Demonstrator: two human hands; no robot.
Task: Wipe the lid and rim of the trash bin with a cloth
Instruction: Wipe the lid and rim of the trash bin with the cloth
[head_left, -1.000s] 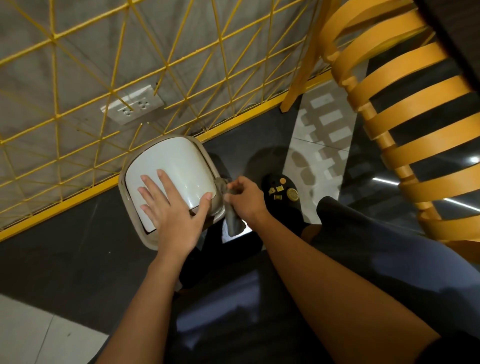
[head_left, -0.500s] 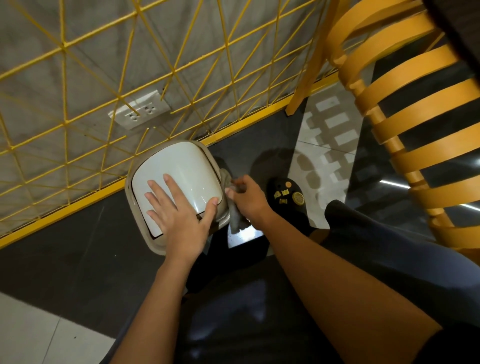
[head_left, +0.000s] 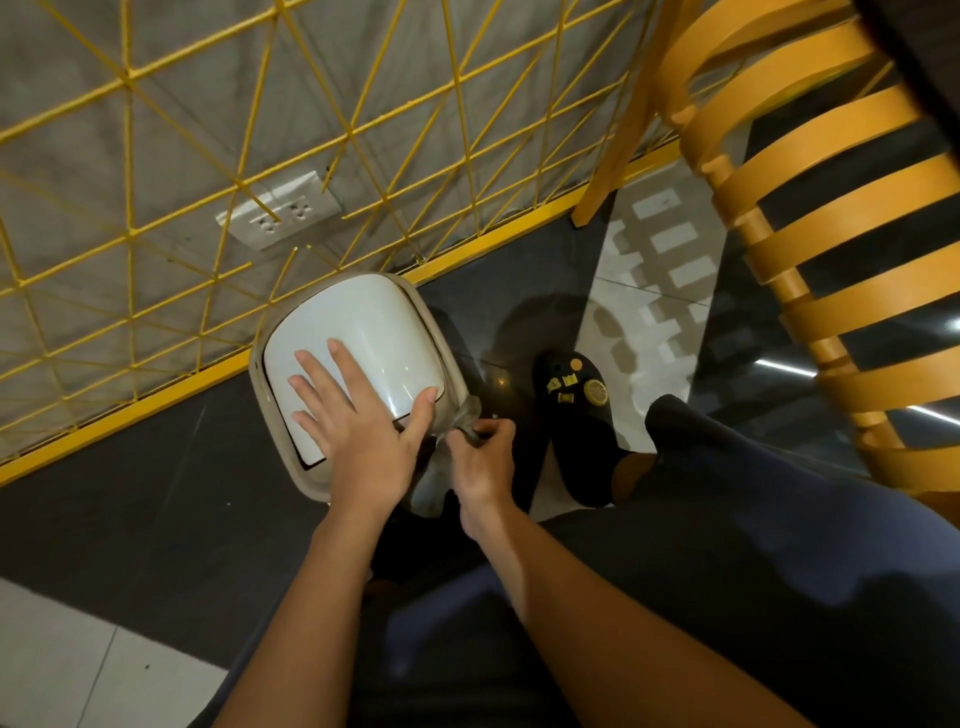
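Looking down, I find the trash bin (head_left: 317, 486) standing on the dark floor (head_left: 130, 493), backed against the yellow fence (head_left: 156, 402). Its white lid (head_left: 363, 322) is closed, with the beige rim (head_left: 258, 374) running round it. My left hand (head_left: 363, 431) lies flat on the lid, fingers straight and spread and thumb out toward the lid's right edge; it is a pressing palm, not a grip. My right hand (head_left: 483, 473) has its grip pinched together on the grey cloth (head_left: 467, 415). The cloth is bunched against the rim's near right corner, and a tail of it hangs down the bin's side.

What matters is that corner. From the right grip the rim lies immediately left, and its right side runs away from me toward the fence. The right hand is much the nearer to that stretch, so I judge the next wipe belongs to it, pushed outward along the rim while the left hand steadies. The left thumb sits close to that path.
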